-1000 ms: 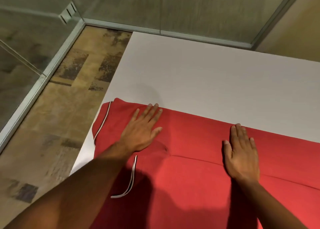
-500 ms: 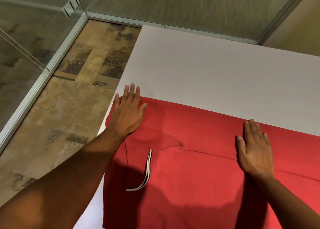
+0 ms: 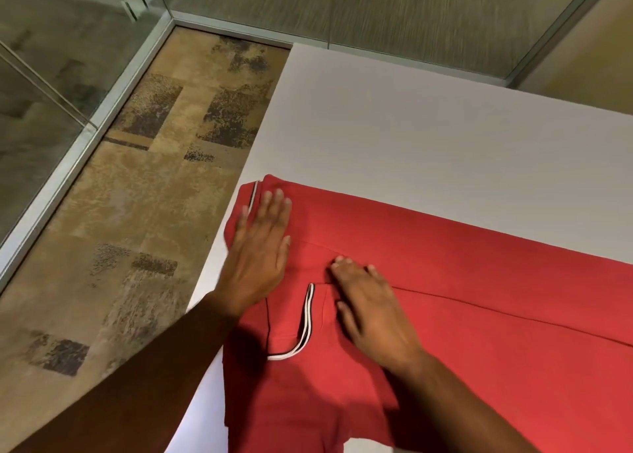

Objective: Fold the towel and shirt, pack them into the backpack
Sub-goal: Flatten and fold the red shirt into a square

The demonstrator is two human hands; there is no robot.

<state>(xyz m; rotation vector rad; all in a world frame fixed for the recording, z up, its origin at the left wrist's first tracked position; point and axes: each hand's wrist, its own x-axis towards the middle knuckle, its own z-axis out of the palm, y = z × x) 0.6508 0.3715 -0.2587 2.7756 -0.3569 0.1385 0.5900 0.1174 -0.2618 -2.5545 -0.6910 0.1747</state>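
A red shirt (image 3: 479, 308) with black-and-white striped trim (image 3: 305, 329) lies spread over the near left part of a white table (image 3: 428, 137). My left hand (image 3: 260, 250) lies flat with straight fingers on the shirt's left end, near a trimmed sleeve edge. My right hand (image 3: 370, 308) rests palm down on the shirt just right of the striped trim, its fingers slightly bent. Neither hand grips the cloth. No towel or backpack shows in this view.
The table's left edge (image 3: 219, 247) runs beside a patterned brown floor (image 3: 137, 212). Glass walls with metal frames (image 3: 102, 103) stand at the left and back. Bare white tabletop lies beyond the shirt.
My right hand has slid left across the shirt to beside the striped trim. My left hand has stayed near the shirt's left end. The camera view has shifted.
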